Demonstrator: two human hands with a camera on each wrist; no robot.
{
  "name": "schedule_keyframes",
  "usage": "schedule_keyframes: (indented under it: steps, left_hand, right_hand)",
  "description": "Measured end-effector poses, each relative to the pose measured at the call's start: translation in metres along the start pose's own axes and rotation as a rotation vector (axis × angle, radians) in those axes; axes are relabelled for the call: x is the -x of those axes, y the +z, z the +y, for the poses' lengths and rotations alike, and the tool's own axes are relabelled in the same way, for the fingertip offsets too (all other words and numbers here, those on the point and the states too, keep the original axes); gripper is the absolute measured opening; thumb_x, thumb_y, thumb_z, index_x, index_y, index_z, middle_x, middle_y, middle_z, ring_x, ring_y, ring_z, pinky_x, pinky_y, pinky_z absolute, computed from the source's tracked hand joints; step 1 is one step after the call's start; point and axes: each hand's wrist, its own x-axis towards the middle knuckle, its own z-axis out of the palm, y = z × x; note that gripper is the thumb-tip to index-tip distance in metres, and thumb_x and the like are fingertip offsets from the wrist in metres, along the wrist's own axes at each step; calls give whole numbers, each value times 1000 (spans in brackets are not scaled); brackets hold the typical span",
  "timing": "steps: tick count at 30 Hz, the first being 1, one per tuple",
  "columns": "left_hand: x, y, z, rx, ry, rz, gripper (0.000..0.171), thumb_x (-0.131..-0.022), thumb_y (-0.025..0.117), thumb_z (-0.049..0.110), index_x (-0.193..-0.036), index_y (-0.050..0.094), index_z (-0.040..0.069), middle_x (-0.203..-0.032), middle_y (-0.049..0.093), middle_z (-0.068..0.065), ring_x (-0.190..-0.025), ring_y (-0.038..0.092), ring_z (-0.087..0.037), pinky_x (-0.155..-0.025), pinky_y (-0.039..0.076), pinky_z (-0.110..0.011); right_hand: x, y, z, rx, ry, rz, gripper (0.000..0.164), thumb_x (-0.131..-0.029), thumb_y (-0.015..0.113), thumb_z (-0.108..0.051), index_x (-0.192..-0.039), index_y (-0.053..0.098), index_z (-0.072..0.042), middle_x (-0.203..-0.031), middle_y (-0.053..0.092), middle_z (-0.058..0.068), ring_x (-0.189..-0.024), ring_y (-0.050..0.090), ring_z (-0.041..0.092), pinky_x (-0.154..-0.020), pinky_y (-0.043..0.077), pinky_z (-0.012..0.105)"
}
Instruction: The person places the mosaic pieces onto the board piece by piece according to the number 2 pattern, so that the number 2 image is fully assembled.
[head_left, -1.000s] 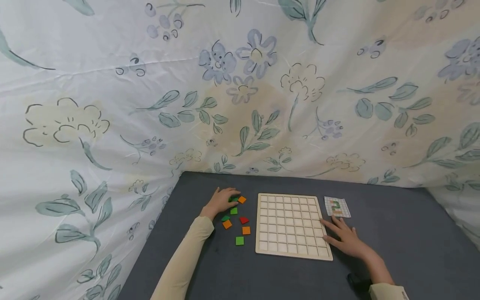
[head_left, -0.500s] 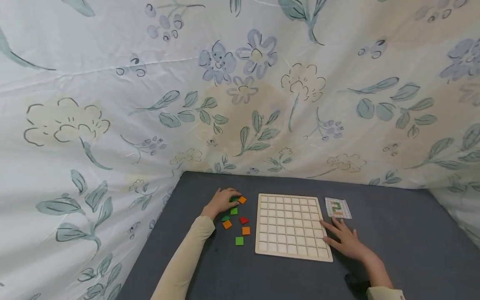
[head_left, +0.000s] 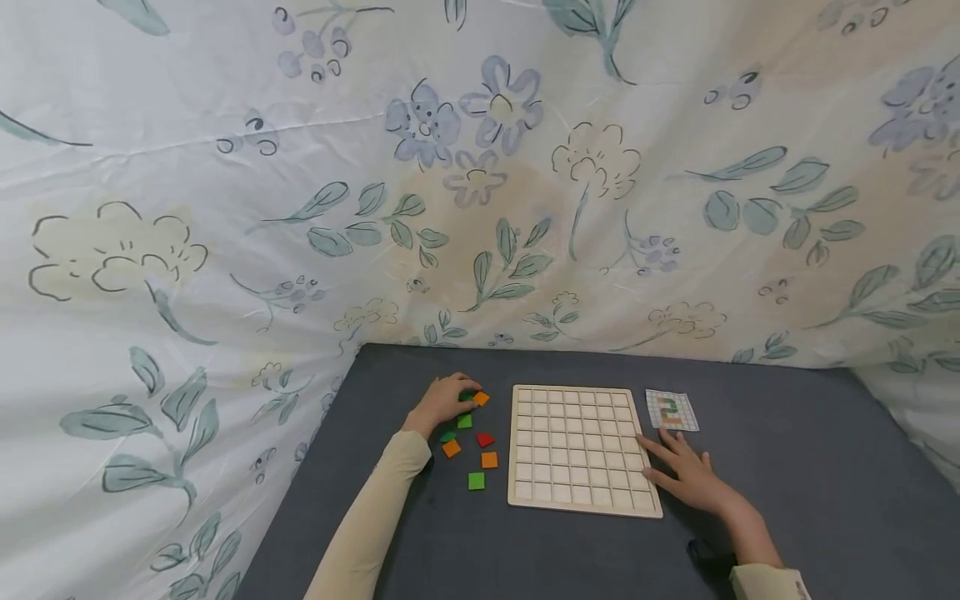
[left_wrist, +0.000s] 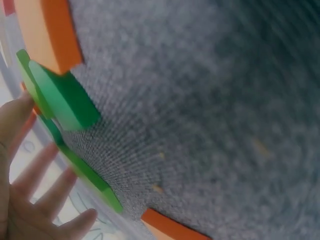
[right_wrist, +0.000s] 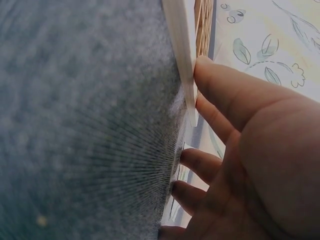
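My left hand (head_left: 442, 398) is at the far left of the table with its fingers spread over the loose tiles. In the left wrist view its thumb and fingers (left_wrist: 47, 160) reach beside green tiles (left_wrist: 75, 102), with no tile plainly pinched. A green piece under the hand is partly hidden, and an orange tile (head_left: 482, 398) lies by the fingertips. My right hand (head_left: 692, 475) rests at the right side of a pale gridded wooden board (head_left: 581, 511). In the right wrist view, the thumb touches the board's edge (right_wrist: 182, 55), while the other fingers extend loosely.
A printed pattern card (head_left: 672, 411) lies right of the board. Left of the board are a red piece (head_left: 485, 439), orange tiles (head_left: 489, 460) and green tiles (head_left: 476, 481). A floral cloth (head_left: 480, 208) hangs behind the dark table (head_left: 450, 558).
The head view has shifted slightly. Both hands, the tiles and the board keep nearly the same places relative to each other.
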Motion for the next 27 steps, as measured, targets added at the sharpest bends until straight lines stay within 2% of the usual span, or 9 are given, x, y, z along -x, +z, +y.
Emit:
schedule_keyframes:
  steps: [14, 19, 27]
  left_hand:
    - [0, 1, 3, 5, -27, 22, 29, -86, 65, 32, -113, 67, 23, -122, 56, -5, -112, 55, -28, -105, 29, -60]
    - [-1, 2, 4, -4, -40, 33, 27, -84, 66, 35, -109, 68, 23, -119, 58, -3, -111, 56, -26, -106, 25, -62]
    - [-3, 0, 7, -36, -20, 46, 28, -81, 69, 39, -104, 70, 23, -116, 62, 0, -111, 57, -21, -107, 21, -63]
  right_hand:
    - [0, 1, 0, 22, -5, 13, 57, -91, 58, -34, -139, 42, -9, -144, 19, 36, -127, 10, 63, -86, 3, 82]
    - [0, 2, 0, 15, 3, 4, 57, -91, 57, -35, -140, 41, -10, -144, 18, 36, -128, 9, 62, -86, 2, 82]
    - [1, 0, -1, 12, 5, -4, 57, -91, 57, -34, -139, 42, -8, -144, 18, 36, -127, 9, 63, -86, 2, 82]
